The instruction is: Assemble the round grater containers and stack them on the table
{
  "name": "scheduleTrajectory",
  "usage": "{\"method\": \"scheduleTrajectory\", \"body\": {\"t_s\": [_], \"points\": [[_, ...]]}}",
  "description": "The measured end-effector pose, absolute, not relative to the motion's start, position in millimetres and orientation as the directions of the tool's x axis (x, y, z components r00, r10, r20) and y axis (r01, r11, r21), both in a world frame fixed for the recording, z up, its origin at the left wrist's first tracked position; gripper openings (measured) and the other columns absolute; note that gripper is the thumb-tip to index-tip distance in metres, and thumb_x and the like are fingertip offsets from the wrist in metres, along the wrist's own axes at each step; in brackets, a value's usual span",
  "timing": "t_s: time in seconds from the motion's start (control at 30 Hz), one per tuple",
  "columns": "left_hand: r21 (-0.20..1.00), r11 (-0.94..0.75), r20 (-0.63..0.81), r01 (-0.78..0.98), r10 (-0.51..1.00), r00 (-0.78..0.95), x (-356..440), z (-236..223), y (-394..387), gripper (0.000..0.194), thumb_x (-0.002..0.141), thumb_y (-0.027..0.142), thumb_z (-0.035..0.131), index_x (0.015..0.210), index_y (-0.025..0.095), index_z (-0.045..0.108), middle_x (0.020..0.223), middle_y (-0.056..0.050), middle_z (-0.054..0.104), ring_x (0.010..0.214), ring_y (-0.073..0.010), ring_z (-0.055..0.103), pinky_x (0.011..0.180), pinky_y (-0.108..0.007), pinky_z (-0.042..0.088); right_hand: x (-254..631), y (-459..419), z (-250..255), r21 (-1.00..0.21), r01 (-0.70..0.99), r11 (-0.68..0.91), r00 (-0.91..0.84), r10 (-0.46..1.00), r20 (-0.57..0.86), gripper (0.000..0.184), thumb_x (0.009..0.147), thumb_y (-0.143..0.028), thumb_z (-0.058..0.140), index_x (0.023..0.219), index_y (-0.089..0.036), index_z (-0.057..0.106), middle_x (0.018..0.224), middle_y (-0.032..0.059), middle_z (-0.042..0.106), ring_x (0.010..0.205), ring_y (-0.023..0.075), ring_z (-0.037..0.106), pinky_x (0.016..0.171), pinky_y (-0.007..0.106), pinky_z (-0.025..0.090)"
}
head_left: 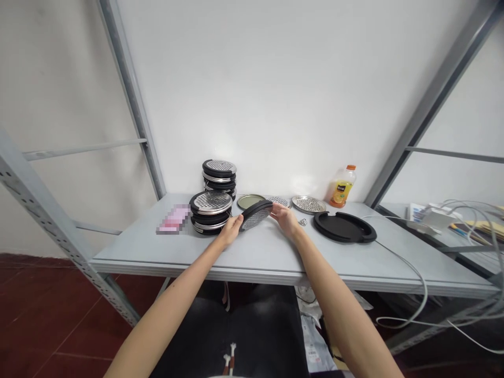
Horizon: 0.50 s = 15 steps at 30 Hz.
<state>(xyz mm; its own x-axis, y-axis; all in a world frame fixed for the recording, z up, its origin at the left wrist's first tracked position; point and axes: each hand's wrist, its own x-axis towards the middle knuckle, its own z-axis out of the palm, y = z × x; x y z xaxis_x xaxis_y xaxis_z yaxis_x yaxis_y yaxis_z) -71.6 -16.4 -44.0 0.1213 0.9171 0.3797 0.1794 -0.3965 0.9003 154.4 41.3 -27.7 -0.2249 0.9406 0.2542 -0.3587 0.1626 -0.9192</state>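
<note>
Held up tilted between my two hands is a round perforated metal disc (pixel 256 216) with a thick black rim. My left hand (pixel 231 230) grips its left side, and my right hand (pixel 284 216) has its fingers closed on the upper right edge. Just left of my left hand stands a short stack of similar black-rimmed discs (pixel 211 203), with a taller stack (pixel 219 169) behind it. Beyond my hands lie a greenish round plate (pixel 251 200) and a loose perforated metal disc (pixel 309 204). Another perforated disc (pixel 280 200) is partly hidden by my right hand.
A black round tray-like ring (pixel 345 227) lies to the right, near small shiny pieces (pixel 303 222). An orange-capped juice bottle (pixel 342 188) stands against the wall. A blurred pink item (pixel 174 219) lies left. White cables (pixel 409 262) hang over the table's (pixel 268 257) right side.
</note>
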Motion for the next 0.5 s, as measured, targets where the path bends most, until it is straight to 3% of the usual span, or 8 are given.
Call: {"method": "scheduleTrajectory", "body": {"t_s": [0.13,0.27,0.5], "points": [[0.947,-0.318,0.312,0.034,0.942,0.122,-72.8,-48.6,-12.3,0.066,0.076,0.078,0.043,0.081,0.016,0.063,0.069,-0.004,0.063,0.084,-0.0227,0.062,0.074,-0.031,0.050,151.3,30.3,-24.2,-0.926,-0.305,0.221,-0.351,0.878,0.325,0.041,0.059,-0.020,0.070,0.099,-0.023,0.069,0.108,0.0038,0.070,0.107,0.0226,0.058,0.096,0.036,0.041],[0.965,-0.258,0.262,-0.052,0.956,0.130,-71.9,-49.8,-11.3,0.068,0.077,0.078,0.042,0.088,0.015,0.065,0.074,-0.006,0.067,0.090,-0.0245,0.063,0.078,-0.033,0.051,150.9,30.0,-25.1,-0.933,-0.253,0.254,-0.307,0.894,0.327,0.037,0.060,-0.032,0.078,0.095,-0.022,0.070,0.102,0.0043,0.071,0.100,0.0220,0.061,0.093,0.036,0.044],[0.945,-0.323,0.322,-0.041,0.908,0.267,-68.7,-44.8,-22.6,0.060,0.083,0.070,0.044,0.089,0.014,0.066,0.086,-0.009,0.070,0.090,-0.0245,0.065,0.081,-0.035,0.052,159.0,34.4,-26.0,-0.945,-0.298,0.139,-0.256,0.942,0.219,0.038,0.061,-0.045,0.080,0.086,-0.019,0.070,0.085,0.0050,0.072,0.076,0.0195,0.064,0.069,0.031,0.050]]}}
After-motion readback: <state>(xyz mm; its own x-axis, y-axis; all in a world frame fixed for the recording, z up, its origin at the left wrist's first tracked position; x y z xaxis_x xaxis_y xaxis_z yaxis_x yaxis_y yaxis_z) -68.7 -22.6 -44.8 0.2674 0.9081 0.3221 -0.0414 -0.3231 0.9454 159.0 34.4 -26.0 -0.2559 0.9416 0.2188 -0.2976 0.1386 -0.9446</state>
